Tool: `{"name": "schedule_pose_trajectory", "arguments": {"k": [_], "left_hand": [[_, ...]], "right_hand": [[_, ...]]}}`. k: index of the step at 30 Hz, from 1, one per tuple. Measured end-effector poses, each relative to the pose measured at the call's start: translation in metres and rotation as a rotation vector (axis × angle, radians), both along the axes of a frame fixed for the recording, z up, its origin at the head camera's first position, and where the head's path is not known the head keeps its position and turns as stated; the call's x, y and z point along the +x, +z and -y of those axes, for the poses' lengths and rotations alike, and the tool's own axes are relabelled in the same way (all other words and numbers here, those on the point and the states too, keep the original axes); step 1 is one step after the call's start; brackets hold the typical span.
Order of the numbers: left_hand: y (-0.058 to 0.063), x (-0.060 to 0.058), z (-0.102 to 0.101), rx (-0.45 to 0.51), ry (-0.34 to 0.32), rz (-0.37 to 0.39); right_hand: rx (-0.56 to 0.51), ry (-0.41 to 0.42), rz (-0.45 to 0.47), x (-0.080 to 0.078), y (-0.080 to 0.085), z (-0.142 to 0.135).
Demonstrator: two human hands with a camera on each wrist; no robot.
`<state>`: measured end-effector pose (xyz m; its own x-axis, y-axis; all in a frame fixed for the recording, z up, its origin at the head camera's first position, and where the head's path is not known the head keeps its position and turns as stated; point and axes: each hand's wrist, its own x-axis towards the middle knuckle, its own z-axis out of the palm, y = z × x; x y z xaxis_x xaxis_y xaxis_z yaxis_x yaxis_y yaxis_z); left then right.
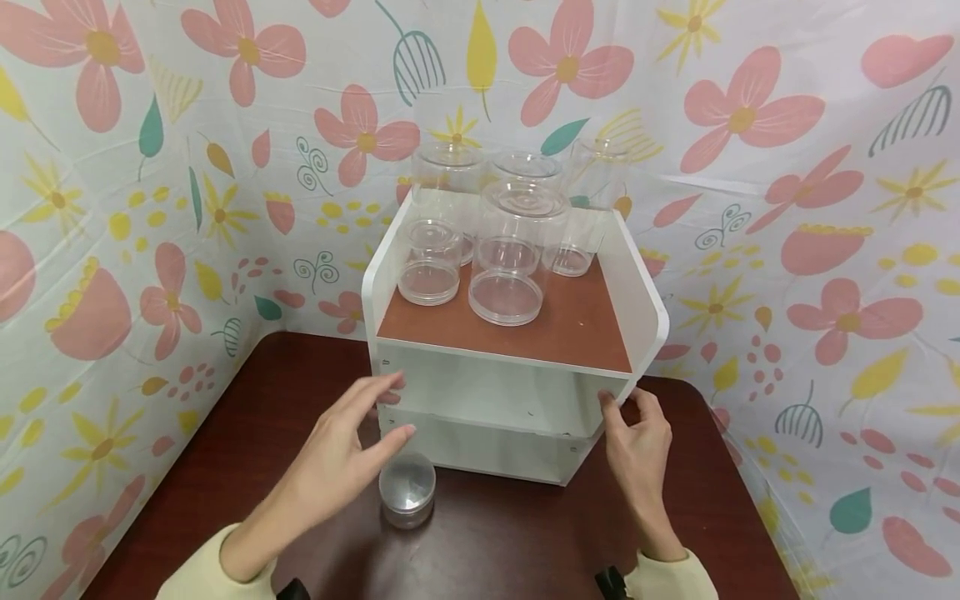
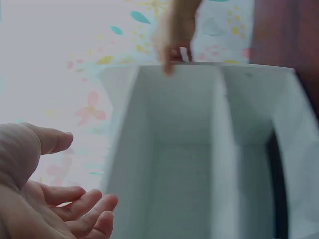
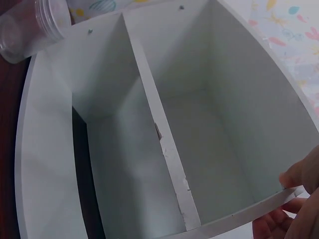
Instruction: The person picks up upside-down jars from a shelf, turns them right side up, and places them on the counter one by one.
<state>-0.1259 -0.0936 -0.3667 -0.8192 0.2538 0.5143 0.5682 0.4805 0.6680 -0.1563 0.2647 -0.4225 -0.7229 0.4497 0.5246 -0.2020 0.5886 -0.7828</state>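
Note:
A white two-tier shelf unit [image 1: 480, 387] with a brown top board [image 1: 570, 321] stands on the table. Several clear plastic jars sit on top, among them a tall front jar [image 1: 510, 287] and a shorter jar [image 1: 428, 279] to its left. My right hand [image 1: 637, 442] pinches the right side panel's front edge, thumb inside and fingers outside, as the right wrist view shows. Held apart from the unit's left side, my left hand [image 1: 337, 454] has its fingers spread and nothing in it. A lidded clear jar [image 1: 407, 492] is on the table by the left thumb.
Both compartments of the unit face me; a dividing board [image 3: 162, 139] with a chipped edge separates them. Floral cloth [image 1: 750, 208] hangs close behind and at both sides of the dark red-brown table [image 1: 525, 542].

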Motion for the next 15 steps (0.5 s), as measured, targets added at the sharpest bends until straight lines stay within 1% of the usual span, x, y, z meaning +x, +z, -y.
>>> {"name": "schedule_pose_trajectory", "arguments": {"k": [2,6,9,12,15], "left_hand": [[0.015,-0.003,-0.001,0.014,-0.019,0.004],[0.045,-0.011,-0.004,0.039,-0.057,-0.016],[0.068,-0.021,-0.005,0.054,-0.075,-0.014],[0.09,-0.034,-0.005,0.079,-0.089,0.037],[0.109,-0.05,-0.004,0.1,-0.107,0.093]], "right_hand": [[-0.003,0.004,0.002,0.0,0.0,0.0],[-0.007,0.007,0.01,0.0,0.0,0.0],[-0.01,0.006,0.013,0.0,0.0,-0.001],[-0.012,0.007,0.016,0.0,0.0,-0.001],[-0.01,0.007,0.017,0.0,0.0,-0.001]]}}
